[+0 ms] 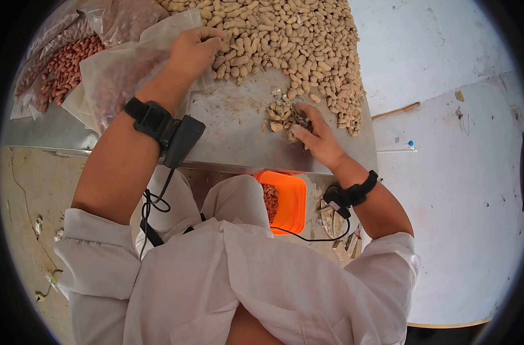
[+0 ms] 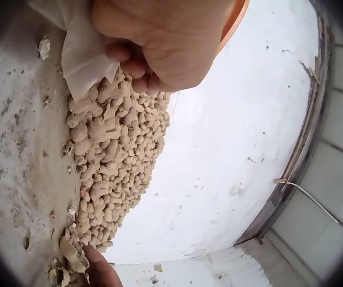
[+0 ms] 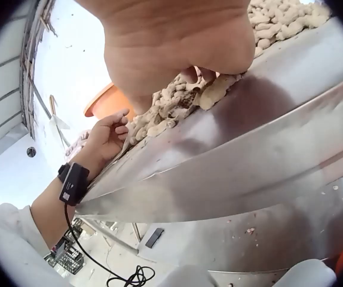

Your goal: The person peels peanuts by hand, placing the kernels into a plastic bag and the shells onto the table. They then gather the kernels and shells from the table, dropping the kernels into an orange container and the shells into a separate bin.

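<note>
My left hand [image 1: 196, 50] is at the near-left edge of a heap of unshelled peanuts [image 1: 285, 40], its fingers bent and the tips among the nuts. Whatever may be between those fingertips is hidden. A plastic bag [image 1: 124, 80] with reddish kernels lies under the left forearm. Nearer the table's front edge, my right hand [image 1: 320, 138] curls its thumb and fingers round a clump of broken peanut shells [image 1: 280, 114]. In the right wrist view, shell pieces [image 3: 213, 92] show beneath that palm.
The metal table [image 1: 227, 115] has dirt and shell bits on it. Shelled red kernels [image 1: 69, 69] fill an open bag at the back left. An orange container [image 1: 291, 201] with kernels stands below the front edge, beside the knees. A white surface [image 1: 446, 190] lies to the right.
</note>
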Demonstrator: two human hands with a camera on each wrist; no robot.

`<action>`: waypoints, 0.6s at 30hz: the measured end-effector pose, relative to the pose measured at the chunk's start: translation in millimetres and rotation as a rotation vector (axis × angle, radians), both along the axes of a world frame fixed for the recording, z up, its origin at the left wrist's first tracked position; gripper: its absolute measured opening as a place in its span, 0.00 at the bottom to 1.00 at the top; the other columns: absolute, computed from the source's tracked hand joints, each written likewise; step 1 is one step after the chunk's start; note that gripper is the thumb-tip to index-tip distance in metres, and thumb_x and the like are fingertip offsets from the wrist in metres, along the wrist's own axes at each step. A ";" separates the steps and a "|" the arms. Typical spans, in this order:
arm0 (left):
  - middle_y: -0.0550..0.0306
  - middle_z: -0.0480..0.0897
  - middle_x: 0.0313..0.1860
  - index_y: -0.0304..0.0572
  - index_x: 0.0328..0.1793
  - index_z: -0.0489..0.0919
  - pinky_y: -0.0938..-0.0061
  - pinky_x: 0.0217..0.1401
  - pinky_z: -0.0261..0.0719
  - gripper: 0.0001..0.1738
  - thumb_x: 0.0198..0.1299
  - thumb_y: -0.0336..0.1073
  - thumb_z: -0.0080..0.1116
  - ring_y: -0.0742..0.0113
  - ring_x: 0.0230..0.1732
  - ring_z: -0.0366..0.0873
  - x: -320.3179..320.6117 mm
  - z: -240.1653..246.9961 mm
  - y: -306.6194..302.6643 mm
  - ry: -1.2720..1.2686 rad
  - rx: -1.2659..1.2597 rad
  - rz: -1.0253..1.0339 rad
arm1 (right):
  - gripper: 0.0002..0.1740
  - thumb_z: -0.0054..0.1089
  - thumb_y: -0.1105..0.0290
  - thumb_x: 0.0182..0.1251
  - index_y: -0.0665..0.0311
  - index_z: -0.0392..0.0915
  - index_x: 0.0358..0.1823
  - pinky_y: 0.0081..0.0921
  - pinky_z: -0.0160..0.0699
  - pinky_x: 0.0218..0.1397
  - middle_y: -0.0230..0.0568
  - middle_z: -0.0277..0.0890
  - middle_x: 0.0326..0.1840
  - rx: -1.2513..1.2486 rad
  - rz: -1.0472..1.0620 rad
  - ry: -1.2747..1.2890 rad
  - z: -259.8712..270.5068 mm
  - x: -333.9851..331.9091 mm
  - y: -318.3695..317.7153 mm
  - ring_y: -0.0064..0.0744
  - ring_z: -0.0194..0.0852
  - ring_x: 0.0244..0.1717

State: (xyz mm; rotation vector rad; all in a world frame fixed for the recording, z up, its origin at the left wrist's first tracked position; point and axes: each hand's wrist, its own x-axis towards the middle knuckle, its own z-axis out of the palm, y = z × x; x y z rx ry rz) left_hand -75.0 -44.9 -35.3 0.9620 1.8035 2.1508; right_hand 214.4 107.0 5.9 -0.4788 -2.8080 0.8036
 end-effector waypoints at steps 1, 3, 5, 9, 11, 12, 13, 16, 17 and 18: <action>0.66 0.76 0.21 0.42 0.44 0.83 0.79 0.28 0.71 0.12 0.54 0.34 0.56 0.79 0.23 0.70 0.2 0.5 -0.8 -0.007 -0.002 -0.005 | 0.37 0.56 0.50 0.60 0.69 0.59 0.62 0.35 0.54 0.66 0.56 0.60 0.61 -0.005 0.004 0.009 -3.0 -4.9 -3.8 0.50 0.56 0.63; 0.66 0.76 0.22 0.42 0.43 0.83 0.80 0.28 0.71 0.12 0.54 0.33 0.55 0.79 0.23 0.70 -0.7 1.6 -2.1 0.009 -0.043 0.008 | 0.39 0.57 0.48 0.58 0.69 0.58 0.63 0.36 0.53 0.67 0.57 0.58 0.62 0.030 0.062 0.029 2.6 -18.0 -14.7 0.52 0.55 0.64; 0.66 0.76 0.22 0.42 0.43 0.83 0.80 0.28 0.71 0.12 0.53 0.33 0.55 0.79 0.24 0.70 -1.8 2.3 -3.1 0.003 -0.064 0.009 | 0.42 0.59 0.47 0.57 0.69 0.57 0.63 0.37 0.52 0.68 0.58 0.57 0.63 0.080 0.101 0.020 4.7 -29.7 -17.7 0.53 0.53 0.66; 0.67 0.75 0.22 0.42 0.43 0.83 0.79 0.29 0.71 0.13 0.53 0.33 0.55 0.79 0.24 0.70 1.0 5.2 -4.1 -0.035 -0.059 -0.011 | 0.45 0.60 0.44 0.54 0.65 0.57 0.65 0.39 0.51 0.69 0.60 0.54 0.66 0.210 0.124 -0.027 2.1 -52.1 -12.9 0.55 0.51 0.67; 0.67 0.76 0.23 0.42 0.43 0.83 0.80 0.29 0.71 0.13 0.53 0.33 0.55 0.79 0.25 0.70 0.9 5.1 -3.9 -0.037 -0.046 -0.022 | 0.42 0.61 0.45 0.53 0.63 0.60 0.64 0.39 0.52 0.68 0.58 0.54 0.67 0.249 0.147 -0.031 -0.4 -60.4 -14.2 0.54 0.52 0.67; 0.67 0.76 0.23 0.42 0.43 0.83 0.80 0.30 0.71 0.13 0.53 0.33 0.55 0.79 0.25 0.70 0.0 4.0 -3.4 -0.033 -0.037 -0.029 | 0.40 0.62 0.47 0.54 0.62 0.63 0.63 0.39 0.53 0.68 0.57 0.55 0.66 0.254 0.170 -0.031 -0.6 -63.6 -16.1 0.53 0.53 0.66; 0.66 0.76 0.24 0.42 0.43 0.83 0.80 0.30 0.71 0.13 0.53 0.33 0.55 0.79 0.25 0.70 -0.9 2.9 -2.8 -0.029 -0.029 -0.036 | 0.37 0.63 0.49 0.54 0.61 0.66 0.62 0.38 0.53 0.68 0.56 0.56 0.66 0.258 0.192 -0.032 -0.7 -65.8 -18.4 0.51 0.54 0.66; 0.66 0.77 0.26 0.41 0.44 0.83 0.81 0.31 0.71 0.13 0.53 0.34 0.55 0.79 0.26 0.70 -2.6 0.1 -1.4 0.017 -0.017 -0.030 | 0.28 0.65 0.52 0.53 0.59 0.75 0.52 0.38 0.62 0.63 0.55 0.63 0.61 0.295 0.285 0.042 -1.2 -66.9 -27.6 0.54 0.59 0.62; 0.65 0.78 0.26 0.40 0.44 0.82 0.81 0.31 0.71 0.13 0.53 0.34 0.56 0.79 0.27 0.70 -2.6 -0.8 -1.0 0.011 -0.008 -0.030 | 0.26 0.65 0.55 0.53 0.59 0.76 0.50 0.38 0.63 0.62 0.54 0.65 0.60 0.291 0.285 0.076 -1.2 -64.7 -29.8 0.53 0.61 0.61; 0.65 0.78 0.27 0.40 0.44 0.82 0.81 0.31 0.71 0.13 0.53 0.33 0.56 0.79 0.27 0.70 -1.2 0.7 -1.6 0.004 0.001 -0.029 | 0.23 0.65 0.57 0.52 0.60 0.77 0.48 0.38 0.65 0.60 0.53 0.66 0.58 0.288 0.285 0.110 -1.2 -61.8 -31.8 0.53 0.62 0.59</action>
